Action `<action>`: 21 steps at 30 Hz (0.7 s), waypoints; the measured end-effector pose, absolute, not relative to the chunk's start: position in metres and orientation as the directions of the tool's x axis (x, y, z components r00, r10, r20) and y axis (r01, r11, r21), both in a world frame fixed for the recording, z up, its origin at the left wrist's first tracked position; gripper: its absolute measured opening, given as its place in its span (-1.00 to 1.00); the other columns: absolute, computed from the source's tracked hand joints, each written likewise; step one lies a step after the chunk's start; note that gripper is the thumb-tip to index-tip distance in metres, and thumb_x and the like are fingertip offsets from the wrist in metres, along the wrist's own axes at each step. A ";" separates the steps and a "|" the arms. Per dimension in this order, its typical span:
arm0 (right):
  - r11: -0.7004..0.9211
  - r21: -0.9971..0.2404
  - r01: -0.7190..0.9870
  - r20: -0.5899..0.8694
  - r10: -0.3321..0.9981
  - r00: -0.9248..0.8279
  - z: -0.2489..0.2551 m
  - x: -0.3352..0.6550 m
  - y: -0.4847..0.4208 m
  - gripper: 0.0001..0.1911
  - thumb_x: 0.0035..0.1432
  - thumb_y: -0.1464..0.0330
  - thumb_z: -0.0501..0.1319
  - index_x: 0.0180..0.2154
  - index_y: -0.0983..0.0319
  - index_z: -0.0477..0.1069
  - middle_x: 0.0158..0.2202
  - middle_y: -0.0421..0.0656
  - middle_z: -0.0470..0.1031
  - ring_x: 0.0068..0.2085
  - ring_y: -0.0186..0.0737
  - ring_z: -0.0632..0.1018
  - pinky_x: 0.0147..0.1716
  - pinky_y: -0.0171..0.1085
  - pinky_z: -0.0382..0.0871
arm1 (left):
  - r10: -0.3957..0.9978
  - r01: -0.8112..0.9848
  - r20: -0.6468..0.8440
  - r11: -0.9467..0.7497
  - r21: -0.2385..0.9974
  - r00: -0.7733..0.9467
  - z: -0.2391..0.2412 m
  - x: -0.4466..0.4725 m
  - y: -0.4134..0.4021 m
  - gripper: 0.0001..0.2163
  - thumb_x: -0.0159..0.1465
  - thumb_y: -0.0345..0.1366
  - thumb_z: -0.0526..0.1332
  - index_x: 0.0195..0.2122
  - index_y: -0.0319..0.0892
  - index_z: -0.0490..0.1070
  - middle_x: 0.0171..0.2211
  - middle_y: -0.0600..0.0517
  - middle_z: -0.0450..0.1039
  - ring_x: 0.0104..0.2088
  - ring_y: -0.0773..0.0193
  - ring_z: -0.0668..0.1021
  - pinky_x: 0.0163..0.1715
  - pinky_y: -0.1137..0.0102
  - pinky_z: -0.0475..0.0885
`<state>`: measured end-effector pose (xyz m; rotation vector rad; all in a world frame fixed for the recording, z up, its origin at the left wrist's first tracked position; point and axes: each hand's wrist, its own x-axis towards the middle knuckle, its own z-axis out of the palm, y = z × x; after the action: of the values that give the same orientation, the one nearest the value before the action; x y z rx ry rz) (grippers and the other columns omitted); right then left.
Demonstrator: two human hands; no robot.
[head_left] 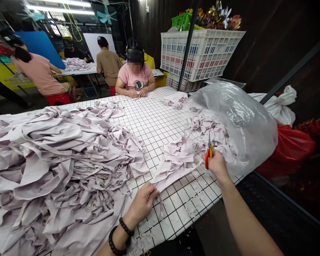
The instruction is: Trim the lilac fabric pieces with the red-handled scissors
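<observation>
In my right hand [218, 166] is a small pair of scissors [208, 156] with red and yellow handles, blades pointing away from me. My left hand [146, 197], wearing dark beaded bracelets at the wrist, pinches the near corner of a pale lilac fabric piece [173, 170]. That piece stretches over the grid-lined table between both hands, and a narrow strip hangs below my left fingers. A big heap of the same fabric [56, 153] covers the table's left side. More fabric pieces [213, 131] lie beyond the scissors, by the mouth of a clear plastic bag.
The clear plastic bag [234, 121] bulges over the table's right edge, beside a red bag [285, 153]. Small scraps [193, 208] litter the near edge. A person [136, 74] sits across the table, hands on fabric. White crates [200, 53] stand behind; other people work at the back left.
</observation>
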<state>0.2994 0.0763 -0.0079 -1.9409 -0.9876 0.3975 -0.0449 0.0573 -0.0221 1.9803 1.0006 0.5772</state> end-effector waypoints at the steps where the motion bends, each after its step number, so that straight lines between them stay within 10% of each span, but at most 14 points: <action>1: -0.278 -0.845 0.457 0.098 0.759 0.644 -0.006 0.304 0.068 -0.70 -0.10 0.18 0.30 -0.40 0.21 0.29 -0.52 -0.21 0.39 -0.48 -0.23 0.43 -0.47 -0.26 0.32 | 0.818 0.452 0.034 -0.351 0.820 0.574 -0.021 -0.047 0.059 -0.73 0.38 -0.25 -0.01 -0.42 -0.18 0.37 -0.39 -0.01 0.36 -0.33 0.24 0.44 -0.30 0.38 0.32; 8: -0.209 -0.976 0.068 -0.151 0.861 0.485 0.014 0.260 -0.006 -0.59 -0.12 0.16 0.41 -0.42 0.20 0.24 -0.57 -0.27 0.36 -0.57 -0.27 0.47 -0.58 -0.33 0.33 | 0.945 0.607 0.184 -0.317 0.729 0.272 0.005 -0.058 0.051 -0.79 0.26 -0.15 0.14 -0.33 -0.18 0.44 -0.01 -0.17 0.29 0.00 -0.01 0.39 -0.04 0.13 0.32; 12: -0.125 -0.975 -0.185 -0.196 0.877 0.440 0.041 0.226 -0.038 -0.65 -0.07 0.27 0.43 -0.45 0.21 0.25 -0.47 -0.27 0.40 -0.42 -0.23 0.57 -0.33 -0.27 0.45 | 0.787 0.298 -0.239 0.074 0.952 0.569 0.019 -0.013 0.025 -0.65 0.30 -0.05 0.08 -0.36 -0.21 0.50 -0.25 -0.12 0.46 -0.28 0.16 0.50 -0.28 0.31 0.43; 16: -0.128 -0.961 -0.245 -0.227 0.870 0.438 0.057 0.204 -0.059 -0.65 -0.05 0.27 0.42 -0.46 0.19 0.23 -0.51 -0.30 0.39 -0.41 -0.21 0.58 -0.31 -0.26 0.46 | 0.314 0.023 -0.465 0.809 0.588 0.828 0.000 0.051 0.012 -0.54 0.29 0.06 0.04 -0.17 -0.24 0.50 -0.16 -0.13 0.49 -0.58 0.44 0.36 -0.59 0.50 0.30; 21: -0.305 -0.928 -0.214 -0.361 0.876 0.318 0.039 0.191 -0.081 -0.61 -0.07 0.19 0.41 -0.50 0.20 0.21 -0.52 -0.21 0.48 -0.45 -0.13 0.59 -0.38 -0.23 0.45 | 0.518 -0.319 -0.458 0.837 0.444 0.722 -0.024 0.079 0.021 -0.68 0.19 -0.15 0.30 -0.10 -0.22 0.47 0.00 -0.10 0.43 -0.63 0.59 0.18 -0.68 0.62 0.09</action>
<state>0.1912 -0.0814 0.0390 -1.4804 -0.6399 1.2418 0.0786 0.0211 -0.0240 0.3495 0.6056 0.4728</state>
